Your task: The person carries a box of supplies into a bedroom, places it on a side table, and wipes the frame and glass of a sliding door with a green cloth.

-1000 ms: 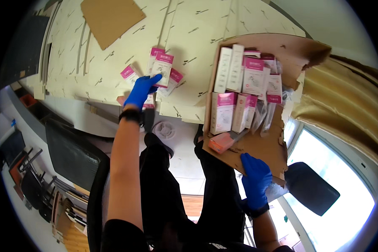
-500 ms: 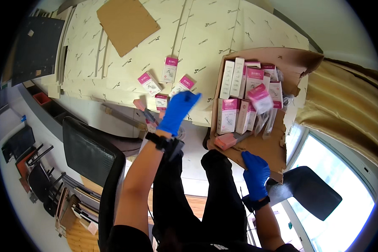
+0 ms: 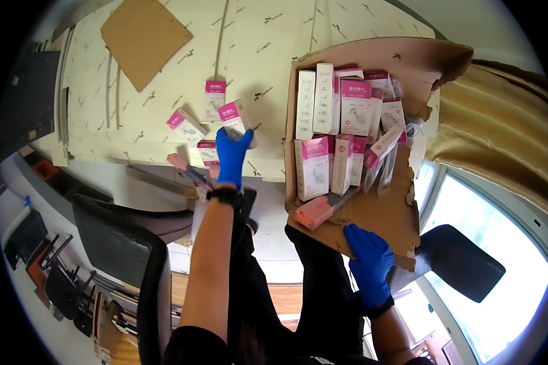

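Observation:
My left hand [image 3: 232, 157], in a blue glove, grips the lower end of a small white and pink box [image 3: 235, 118] at the table's near edge. Beside it are other such boxes: one upright in view [image 3: 214, 100], one tilted [image 3: 186, 126] and one partly hidden [image 3: 207, 152] behind the hand. To the right, an open cardboard carton [image 3: 371, 210] holds several white and pink boxes [image 3: 355, 106]. My right hand [image 3: 370, 258], also gloved in blue, is closed over the carton's near edge; its thumb is hard to see. A tilted box [image 3: 383, 147] lies on plastic bags inside.
A pink-and-grey tool-like object [image 3: 315, 210] lies at the carton's near side, and a similar one [image 3: 189, 169] at the table edge. Flat cardboard [image 3: 145, 42] lies on the pale table [image 3: 268, 55]. Black chairs [image 3: 112, 243] stand left and right [image 3: 460, 261].
The blurred box in the carton has come to rest, tilted. My left hand, empty before, has reached forward and taken hold of a box. My right hand stays at the carton's edge.

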Demonstrator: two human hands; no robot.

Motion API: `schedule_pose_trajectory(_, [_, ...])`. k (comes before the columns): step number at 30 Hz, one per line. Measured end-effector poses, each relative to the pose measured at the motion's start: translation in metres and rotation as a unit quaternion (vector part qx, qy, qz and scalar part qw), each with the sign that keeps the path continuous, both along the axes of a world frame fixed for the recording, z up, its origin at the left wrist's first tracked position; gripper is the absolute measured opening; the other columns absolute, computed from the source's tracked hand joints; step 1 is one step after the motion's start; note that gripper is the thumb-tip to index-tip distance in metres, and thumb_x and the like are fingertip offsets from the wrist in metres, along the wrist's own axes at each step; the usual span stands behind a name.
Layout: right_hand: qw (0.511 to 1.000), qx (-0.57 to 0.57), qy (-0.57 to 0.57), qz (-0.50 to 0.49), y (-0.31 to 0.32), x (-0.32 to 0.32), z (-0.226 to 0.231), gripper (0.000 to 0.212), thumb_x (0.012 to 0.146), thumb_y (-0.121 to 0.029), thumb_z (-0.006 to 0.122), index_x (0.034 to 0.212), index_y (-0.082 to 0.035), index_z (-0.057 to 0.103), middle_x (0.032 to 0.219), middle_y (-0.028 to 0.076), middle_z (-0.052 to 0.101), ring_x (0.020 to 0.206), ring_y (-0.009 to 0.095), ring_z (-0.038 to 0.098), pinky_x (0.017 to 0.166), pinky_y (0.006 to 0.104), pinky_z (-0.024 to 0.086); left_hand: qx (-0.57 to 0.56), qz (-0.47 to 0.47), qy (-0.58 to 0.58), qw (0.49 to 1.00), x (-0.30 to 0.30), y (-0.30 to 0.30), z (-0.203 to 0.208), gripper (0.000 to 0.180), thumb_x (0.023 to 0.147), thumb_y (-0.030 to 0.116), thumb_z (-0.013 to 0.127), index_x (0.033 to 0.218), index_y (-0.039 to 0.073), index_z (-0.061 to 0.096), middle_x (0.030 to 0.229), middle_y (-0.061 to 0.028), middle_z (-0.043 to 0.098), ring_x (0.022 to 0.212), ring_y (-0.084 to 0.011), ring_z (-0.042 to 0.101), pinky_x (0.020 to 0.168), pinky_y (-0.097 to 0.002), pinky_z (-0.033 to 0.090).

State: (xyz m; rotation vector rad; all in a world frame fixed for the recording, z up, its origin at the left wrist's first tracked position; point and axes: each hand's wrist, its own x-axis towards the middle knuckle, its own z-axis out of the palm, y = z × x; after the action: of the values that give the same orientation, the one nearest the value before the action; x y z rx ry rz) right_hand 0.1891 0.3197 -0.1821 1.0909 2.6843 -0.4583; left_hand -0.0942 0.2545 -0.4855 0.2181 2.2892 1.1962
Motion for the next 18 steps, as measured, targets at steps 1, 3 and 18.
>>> schedule_pose_trajectory(1, [1.0,0.019,-0.013,0.007,0.007,0.011,0.005,0.05,0.054,0.003,0.055,0.101,-0.012,0.064,0.101,0.005,0.064,0.085,0.023,0.06,0.074,0.0329,0.048,0.071,0.004,-0.017,0.997,0.024,0.021,0.05,0.058,0.064,0.027,0.078,0.105,-0.003,0.051,0.091,-0.0153,0.058,0.084,-0.0247,0.058,0.075,-0.0335,0.048])
schedule_pose_trajectory(3, [1.0,0.007,-0.01,0.017,0.007,0.022,0.015,0.049,0.057,-0.002,0.056,0.105,-0.012,0.062,0.103,0.004,0.063,0.088,0.022,0.058,0.076,0.0333,0.047,0.174,-0.004,-0.016,0.985,0.042,0.033,0.168,0.064,0.067,0.021,0.077,0.117,-0.003,0.044,0.099,-0.0127,0.055,0.088,-0.0194,0.055,0.074,-0.0306,0.047])
schedule_pose_trajectory(18, [1.0,0.014,-0.007,-0.005,-0.009,0.014,0.015,0.044,0.058,0.005,0.056,0.097,-0.012,0.065,0.097,0.006,0.065,0.085,0.023,0.061,0.073,0.0334,0.049,-0.326,0.081,0.078,0.939,-0.065,-0.052,0.001,0.081,0.066,0.047,0.071,0.113,-0.012,0.041,0.103,-0.0264,0.055,0.09,-0.0394,0.057,0.075,-0.0423,0.047])
